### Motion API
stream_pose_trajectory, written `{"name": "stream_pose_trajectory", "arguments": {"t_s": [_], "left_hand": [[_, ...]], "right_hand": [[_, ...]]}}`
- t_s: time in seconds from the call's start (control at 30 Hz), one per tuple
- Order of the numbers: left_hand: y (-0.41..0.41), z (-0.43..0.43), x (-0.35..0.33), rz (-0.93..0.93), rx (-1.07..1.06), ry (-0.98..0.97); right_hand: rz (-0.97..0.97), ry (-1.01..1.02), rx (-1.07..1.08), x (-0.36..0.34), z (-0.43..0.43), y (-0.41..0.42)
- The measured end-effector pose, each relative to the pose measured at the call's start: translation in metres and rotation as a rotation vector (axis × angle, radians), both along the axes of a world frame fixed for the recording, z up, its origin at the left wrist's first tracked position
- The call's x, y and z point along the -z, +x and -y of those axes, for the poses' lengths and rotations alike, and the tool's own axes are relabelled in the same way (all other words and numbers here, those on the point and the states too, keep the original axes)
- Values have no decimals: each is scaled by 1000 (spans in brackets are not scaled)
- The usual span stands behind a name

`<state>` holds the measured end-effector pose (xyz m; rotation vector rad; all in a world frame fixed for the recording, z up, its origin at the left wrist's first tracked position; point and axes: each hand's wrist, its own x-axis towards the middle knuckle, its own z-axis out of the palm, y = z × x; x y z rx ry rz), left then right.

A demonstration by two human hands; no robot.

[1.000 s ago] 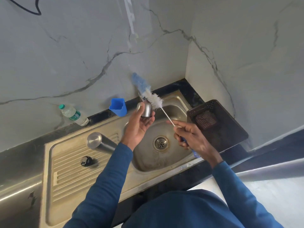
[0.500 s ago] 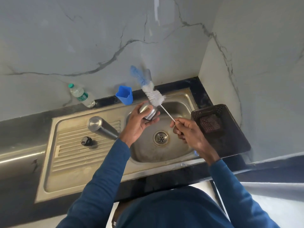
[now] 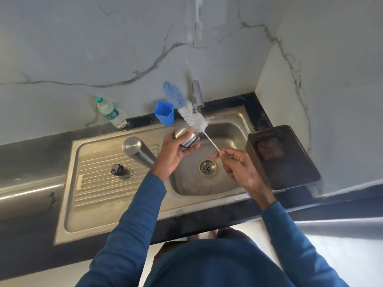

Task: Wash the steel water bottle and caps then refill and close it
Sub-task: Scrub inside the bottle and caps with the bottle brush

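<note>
Now my left hand [image 3: 174,153] grips the steel cap [image 3: 185,136] over the sink basin [image 3: 228,129], while my right hand [image 3: 238,165] pinches the thin white stem of the bottle brush [image 3: 193,118], whose bristles lie just beside the cap. Left of my wrist, the steel water bottle [image 3: 137,151] stands on the drainboard [image 3: 99,191], with the small black cap [image 3: 117,169] nearby on the ridges.
</note>
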<state>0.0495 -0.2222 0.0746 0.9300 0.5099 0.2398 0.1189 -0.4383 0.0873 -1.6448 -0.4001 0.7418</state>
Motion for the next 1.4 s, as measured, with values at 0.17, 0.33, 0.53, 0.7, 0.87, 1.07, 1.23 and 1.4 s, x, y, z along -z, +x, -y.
{"name": "stream_pose_trajectory", "arguments": {"t_s": [0.17,0.33,0.53,0.7,0.87,1.07,1.23,1.4], "left_hand": [[-10,-6,8,73,2,-24],[-9,-18,13,91,-61,-71],[0,-16,18,110,-20,-22],[12,-20,4,113,-109,-3],[23,-31,-5,104,-129,20],[28,-29,-10,171,-108,47],[25,-53,-5,91,-225,36],[25,-42,-5,131,-128,56]], "right_hand": [[70,-75,19,-4,1,-25],[98,-124,1,-1,1,-34],[162,-117,-10,-9,-10,-22],[205,-147,-35,-9,-19,-9],[220,-172,-26,-15,-22,-6],[289,-137,-24,-17,-35,16],[263,-167,-81,-5,-37,-6],[296,-112,-16,-5,-57,6]]}}
